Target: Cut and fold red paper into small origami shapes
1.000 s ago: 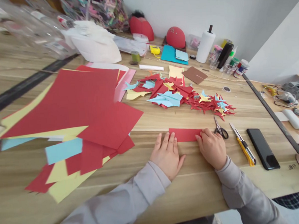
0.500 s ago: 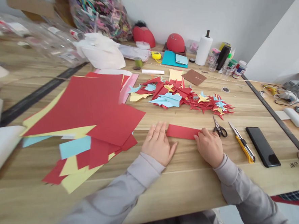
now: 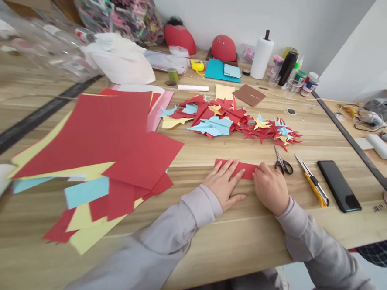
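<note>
A folded red paper strip (image 3: 247,169) lies flat on the wooden table near its front edge. My left hand (image 3: 222,183) rests palm down with its fingers spread over the left part of the strip. At the strip's right end my right hand (image 3: 271,188) is closed, its curled fingers touching the paper; whether they pinch it is hard to see. Black-handled scissors (image 3: 283,163) lie just beyond my right hand. To the left is a stack of large red sheets (image 3: 114,128) with yellow and blue pieces under it.
A heap of folded red, blue and yellow paper shapes (image 3: 211,117) spreads behind my hands. A yellow cutter (image 3: 314,185) and a black phone (image 3: 338,184) lie at the right. Bottles and a white roll (image 3: 263,57) stand by the wall.
My left hand has moved right, from beside the strip's left end onto the strip. My right hand stays at the right end. The view has shifted slightly.
</note>
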Demonstrator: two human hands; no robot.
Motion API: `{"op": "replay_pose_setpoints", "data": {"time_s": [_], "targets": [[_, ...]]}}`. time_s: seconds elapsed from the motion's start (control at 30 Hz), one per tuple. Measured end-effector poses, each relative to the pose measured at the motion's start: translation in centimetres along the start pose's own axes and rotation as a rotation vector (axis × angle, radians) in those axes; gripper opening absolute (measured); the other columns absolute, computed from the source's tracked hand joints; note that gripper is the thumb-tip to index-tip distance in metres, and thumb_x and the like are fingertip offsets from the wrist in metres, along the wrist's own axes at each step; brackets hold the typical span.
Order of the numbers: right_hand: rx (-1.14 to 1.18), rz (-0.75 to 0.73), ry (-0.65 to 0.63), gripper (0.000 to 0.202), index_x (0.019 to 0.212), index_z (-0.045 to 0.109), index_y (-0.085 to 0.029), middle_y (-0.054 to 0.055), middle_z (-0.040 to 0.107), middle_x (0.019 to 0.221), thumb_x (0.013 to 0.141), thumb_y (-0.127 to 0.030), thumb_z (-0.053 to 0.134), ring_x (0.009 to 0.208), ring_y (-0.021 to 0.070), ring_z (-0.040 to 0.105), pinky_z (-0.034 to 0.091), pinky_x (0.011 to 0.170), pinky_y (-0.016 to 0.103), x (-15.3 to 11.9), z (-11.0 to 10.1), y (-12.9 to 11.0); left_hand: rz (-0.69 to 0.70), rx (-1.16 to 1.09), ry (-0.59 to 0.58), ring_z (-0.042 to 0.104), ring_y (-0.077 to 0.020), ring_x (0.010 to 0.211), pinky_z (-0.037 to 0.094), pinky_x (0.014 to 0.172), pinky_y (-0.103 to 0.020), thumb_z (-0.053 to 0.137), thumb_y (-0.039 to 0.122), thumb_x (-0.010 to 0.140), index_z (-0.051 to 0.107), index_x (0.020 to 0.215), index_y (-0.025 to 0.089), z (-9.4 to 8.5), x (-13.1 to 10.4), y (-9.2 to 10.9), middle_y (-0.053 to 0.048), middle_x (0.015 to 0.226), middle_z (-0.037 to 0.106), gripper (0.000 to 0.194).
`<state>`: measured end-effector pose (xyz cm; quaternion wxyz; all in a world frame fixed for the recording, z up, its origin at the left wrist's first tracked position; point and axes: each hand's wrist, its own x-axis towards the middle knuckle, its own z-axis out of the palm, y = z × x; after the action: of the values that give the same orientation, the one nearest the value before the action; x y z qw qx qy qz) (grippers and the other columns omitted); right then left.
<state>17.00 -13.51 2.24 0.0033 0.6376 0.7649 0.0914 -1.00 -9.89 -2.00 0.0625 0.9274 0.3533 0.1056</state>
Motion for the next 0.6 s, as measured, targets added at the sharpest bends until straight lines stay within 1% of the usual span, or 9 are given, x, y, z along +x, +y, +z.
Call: {"op": "replay_pose_setpoints", "data": {"time_s": [0.1, 0.17, 0.27, 0.33, 0.4, 0.5, 0.53, 0.6], "targets": [[-0.002, -0.002, -0.003, 0.028, 0.08, 0.064, -0.016, 0.008, 0.063, 0.087, 0.092, -0.017, 0.039, 0.068, 0.0159, 0.058, 0.029, 0.062, 0.032, 0.0, 0.1, 0.0, 0.016, -0.033, -0.015, 0.02, -0.0357, 0.14, 0.018, 0.109, -0.056, 0.048, 0.063, 0.08, 0.04, 0.14, 0.028, -0.4, 0.0, 0.1, -0.016, 0.152, 0.024, 0.069], [-0.003, -0.001, 0.001, 0.028, 0.08, 0.064, -0.016, 0.008, 0.063, 0.087, 0.092, -0.017, 0.039, 0.067, 0.016, 0.058, 0.029, 0.062, 0.032, 0.0, 0.1, 0.0, 0.02, -0.051, -0.023, 0.02, -0.0375, 0.14, 0.018, 0.109, -0.058, 0.049, 0.065, 0.079, 0.039, 0.139, 0.033, -0.5, 0.0, 0.3, -0.015, 0.153, 0.022, 0.069], [-0.003, 0.0, 0.013, 0.028, 0.079, 0.064, -0.016, 0.008, 0.062, 0.086, 0.092, -0.017, 0.039, 0.067, 0.0164, 0.058, 0.029, 0.062, 0.032, 0.0, 0.1, 0.0, 0.025, -0.058, -0.021, 0.02, -0.0376, 0.139, 0.018, 0.108, -0.058, 0.048, 0.068, 0.077, 0.038, 0.139, 0.035, -0.5, 0.0, 0.4, -0.014, 0.153, 0.022, 0.07], [0.003, -0.004, 0.021, 0.029, 0.077, 0.064, -0.016, 0.008, 0.062, 0.085, 0.092, -0.017, 0.039, 0.067, 0.0166, 0.057, 0.029, 0.063, 0.032, 0.0, 0.2, 0.0, 0.031, -0.047, -0.016, 0.021, -0.0364, 0.14, 0.018, 0.109, -0.057, 0.049, 0.067, 0.077, 0.038, 0.139, 0.036, -0.4, 0.1, 0.1, -0.014, 0.153, 0.022, 0.07], [0.015, -0.005, 0.034, 0.029, 0.077, 0.065, -0.016, 0.008, 0.062, 0.085, 0.092, -0.017, 0.04, 0.068, 0.0167, 0.057, 0.03, 0.064, 0.032, 0.0, 0.2, -0.1, 0.053, -0.027, -0.02, 0.022, -0.0346, 0.14, 0.017, 0.11, -0.057, 0.049, 0.065, 0.079, 0.04, 0.137, 0.037, -0.4, 0.4, -0.7, -0.013, 0.153, 0.024, 0.065], [0.04, -0.003, 0.06, 0.028, 0.077, 0.065, -0.016, 0.009, 0.061, 0.084, 0.092, -0.019, 0.041, 0.069, 0.0167, 0.057, 0.031, 0.065, 0.031, 0.1, 0.3, -0.1, 0.107, 0.012, -0.03, 0.026, -0.0303, 0.139, 0.015, 0.111, -0.057, 0.045, 0.059, 0.085, 0.045, 0.133, 0.04, -0.7, 1.3, -2.5, -0.009, 0.151, 0.031, 0.052], [0.053, -0.013, 0.066, 0.028, 0.077, 0.065, -0.016, 0.009, 0.061, 0.084, 0.092, -0.02, 0.041, 0.07, 0.0167, 0.057, 0.031, 0.065, 0.031, 0.1, 0.3, -0.1, 0.113, 0.027, -0.023, 0.026, -0.0296, 0.139, 0.016, 0.111, -0.056, 0.043, 0.057, 0.087, 0.047, 0.132, 0.04, -0.8, 1.7, -3.1, -0.008, 0.15, 0.033, 0.048], [0.09, -0.048, 0.073, 0.028, 0.079, 0.066, -0.017, 0.008, 0.061, 0.084, 0.093, -0.022, 0.042, 0.07, 0.0165, 0.056, 0.032, 0.065, 0.031, 0.1, 0.3, -0.2, 0.086, 0.061, 0.009, 0.026, -0.0311, 0.139, 0.017, 0.11, -0.056, 0.042, 0.056, 0.088, 0.05, 0.13, 0.039, -1.0, 2.4, -4.2, -0.006, 0.149, 0.036, 0.046]]}}
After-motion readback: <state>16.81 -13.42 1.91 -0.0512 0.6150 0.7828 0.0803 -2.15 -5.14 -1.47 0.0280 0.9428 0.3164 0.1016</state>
